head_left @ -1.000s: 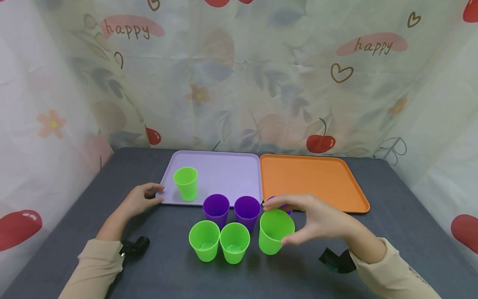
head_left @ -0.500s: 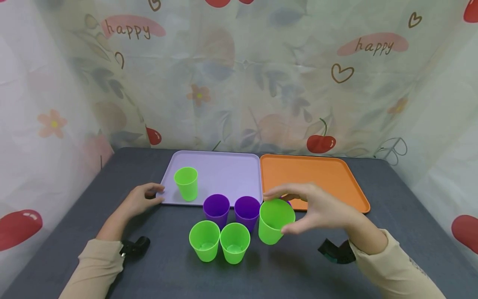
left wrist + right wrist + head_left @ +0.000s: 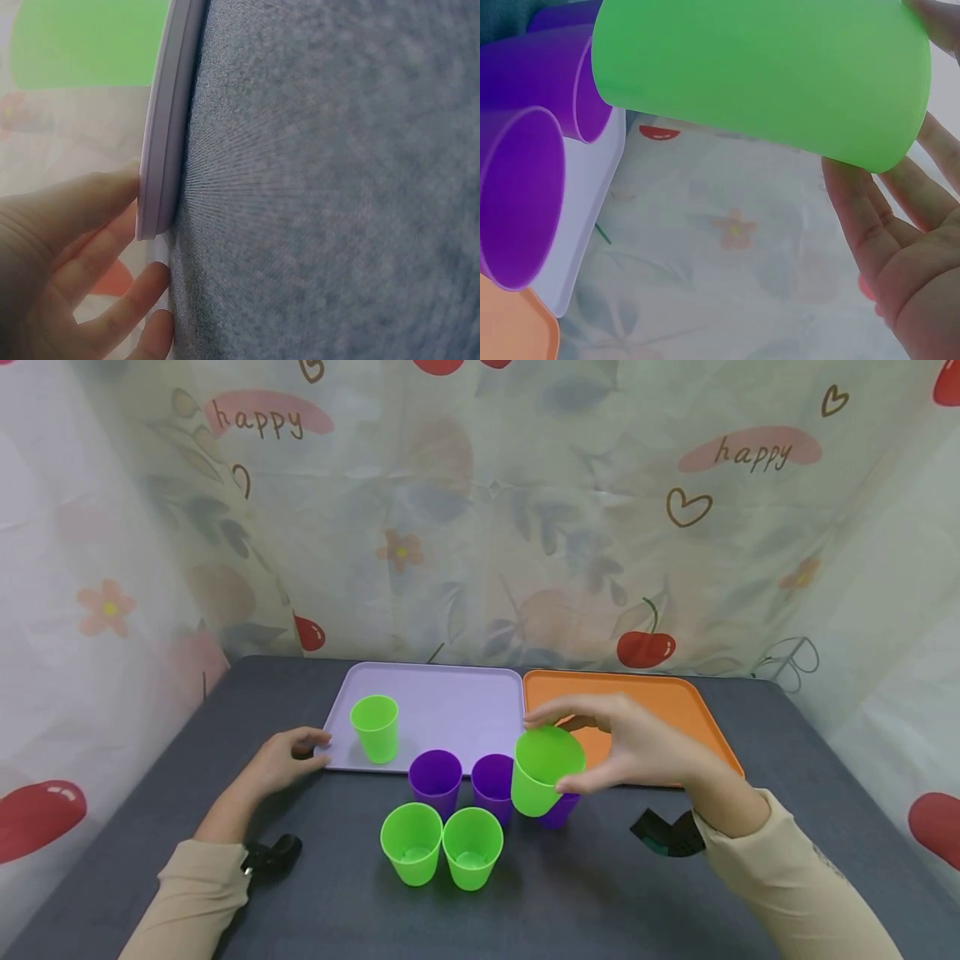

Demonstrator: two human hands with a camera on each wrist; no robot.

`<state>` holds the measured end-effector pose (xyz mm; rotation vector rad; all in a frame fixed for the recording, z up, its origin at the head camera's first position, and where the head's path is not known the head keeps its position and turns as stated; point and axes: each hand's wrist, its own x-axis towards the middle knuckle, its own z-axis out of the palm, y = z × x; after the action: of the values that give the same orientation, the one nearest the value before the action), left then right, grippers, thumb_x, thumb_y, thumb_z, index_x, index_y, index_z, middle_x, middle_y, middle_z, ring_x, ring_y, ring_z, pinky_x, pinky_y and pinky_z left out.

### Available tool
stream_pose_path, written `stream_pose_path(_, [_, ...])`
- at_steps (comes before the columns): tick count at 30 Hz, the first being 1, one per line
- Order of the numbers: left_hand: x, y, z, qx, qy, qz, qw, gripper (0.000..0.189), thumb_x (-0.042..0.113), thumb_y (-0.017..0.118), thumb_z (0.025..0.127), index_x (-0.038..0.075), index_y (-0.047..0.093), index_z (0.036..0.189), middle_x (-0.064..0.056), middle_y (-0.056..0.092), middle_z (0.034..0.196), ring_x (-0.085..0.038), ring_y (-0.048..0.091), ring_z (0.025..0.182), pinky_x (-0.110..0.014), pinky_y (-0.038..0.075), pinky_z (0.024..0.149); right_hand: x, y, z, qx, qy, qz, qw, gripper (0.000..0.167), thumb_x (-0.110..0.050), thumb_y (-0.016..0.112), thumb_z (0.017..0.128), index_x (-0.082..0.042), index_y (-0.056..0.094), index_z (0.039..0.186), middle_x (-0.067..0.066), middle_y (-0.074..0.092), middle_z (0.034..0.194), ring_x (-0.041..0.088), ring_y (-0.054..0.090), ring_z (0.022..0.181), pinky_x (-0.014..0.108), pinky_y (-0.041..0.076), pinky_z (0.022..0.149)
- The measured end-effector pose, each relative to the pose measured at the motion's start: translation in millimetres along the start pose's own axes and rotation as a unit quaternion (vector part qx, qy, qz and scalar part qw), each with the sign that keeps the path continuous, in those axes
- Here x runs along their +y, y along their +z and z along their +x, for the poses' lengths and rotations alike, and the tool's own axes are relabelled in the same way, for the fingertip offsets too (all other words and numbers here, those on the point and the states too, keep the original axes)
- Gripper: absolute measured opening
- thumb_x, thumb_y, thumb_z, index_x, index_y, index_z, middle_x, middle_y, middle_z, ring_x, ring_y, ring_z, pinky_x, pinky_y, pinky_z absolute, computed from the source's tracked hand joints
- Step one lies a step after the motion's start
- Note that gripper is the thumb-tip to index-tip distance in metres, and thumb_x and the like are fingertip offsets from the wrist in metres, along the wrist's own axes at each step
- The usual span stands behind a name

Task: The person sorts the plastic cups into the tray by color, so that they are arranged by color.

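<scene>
My right hand (image 3: pixel 633 743) grips a green cup (image 3: pixel 536 785) near its rim, thumb on one side and fingers on the other. The cup hangs in front of a purple cup (image 3: pixel 558 811), hiding most of it. Two more purple cups, a left one (image 3: pixel 435 781) and a middle one (image 3: pixel 491 783), stand upright beside it. Closer to me are two green cups, one at left (image 3: pixel 411 847) and one at right (image 3: pixel 472 852). My left hand (image 3: pixel 281 762) touches the left edge of the lilac tray (image 3: pixel 457 710) with thumb and fingers; another green cup (image 3: pixel 375 731) stands on that tray.
An orange tray (image 3: pixel 637 689) adjoins the lilac tray on the right, partly covered by my right hand. Both lie on a dark grey table (image 3: pixel 570 910). Behind rises a patterned curtain (image 3: pixel 480 527), with a thin cable (image 3: pixel 787 660) at the back right corner.
My right hand has lifted the green cup and carried it away from me, in front of the right purple cup. The left hand keeps its place at the tray.
</scene>
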<state>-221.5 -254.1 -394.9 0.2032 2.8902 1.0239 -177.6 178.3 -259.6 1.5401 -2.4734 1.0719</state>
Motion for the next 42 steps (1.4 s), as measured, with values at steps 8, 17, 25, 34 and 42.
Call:
stream_pose_path(8, [1.2, 0.2, -0.5, 0.001, -0.002, -0.002, 1.0000, 0.039, 0.018, 0.065, 0.087, -0.001, 0.058, 0.120, -0.024, 0.059, 0.121, -0.044, 0.053, 0.114, -0.055, 0.042, 0.095, 4.3, -5.0, 15.6, -0.001, 0.011, 0.004, 0.9999, 0.056, -0.011, 0.082, 0.068, -0.009, 0.060, 0.119, 0.004, 0.065, 0.117, 0.010, 0.060, 0.106, 0.028, 0.051, 0.090])
stream_pose_path(17, [-1.6, 1.1, 0.9, 0.002, -0.007, -0.001, 1.0000, 0.039, 0.018, 0.065, 0.086, -0.001, 0.058, 0.120, -0.024, 0.060, 0.121, -0.044, 0.053, 0.114, -0.055, 0.042, 0.095, 13.2, -5.8, 35.6, 0.008, 0.031, 0.024, 0.9992, 0.055, -0.011, 0.081, 0.070, -0.007, 0.059, 0.120, 0.008, 0.063, 0.120, 0.015, 0.059, 0.110, 0.030, 0.050, 0.092])
stream_pose_path(25, [-0.1, 0.8, 0.8, 0.003, -0.002, -0.001, 1.0000, 0.039, 0.019, 0.065, 0.086, -0.001, 0.058, 0.119, -0.024, 0.060, 0.120, -0.043, 0.054, 0.113, -0.055, 0.042, 0.095, 23.2, -3.3, 53.7, 0.008, 0.047, 0.018, 0.9987, 0.055, -0.014, 0.081, 0.071, -0.008, 0.059, 0.120, 0.005, 0.064, 0.118, 0.016, 0.059, 0.108, 0.032, 0.050, 0.092])
stream_pose_path(34, [-0.8, 1.2, 0.9, 0.009, 0.006, -0.005, 0.9999, 0.038, 0.016, 0.065, 0.086, -0.002, 0.059, 0.118, -0.024, 0.061, 0.119, -0.044, 0.054, 0.113, -0.054, 0.043, 0.094, 35.3, 2.6, 70.1, 0.001, 0.051, 0.034, 0.9981, 0.055, -0.013, 0.080, 0.071, -0.007, 0.059, 0.121, 0.008, 0.063, 0.120, 0.017, 0.059, 0.110, 0.030, 0.050, 0.093])
stream_pose_path(42, [-0.8, 1.6, 0.6, 0.005, 0.000, -0.003, 1.0000, 0.039, 0.018, 0.065, 0.086, -0.002, 0.058, 0.119, -0.024, 0.060, 0.120, -0.044, 0.053, 0.114, -0.055, 0.042, 0.095, 43.8, 8.0, 82.9, -0.013, 0.059, 0.034, 0.9976, 0.054, -0.015, 0.080, 0.072, -0.008, 0.059, 0.121, 0.007, 0.063, 0.121, 0.017, 0.059, 0.112, 0.030, 0.050, 0.093])
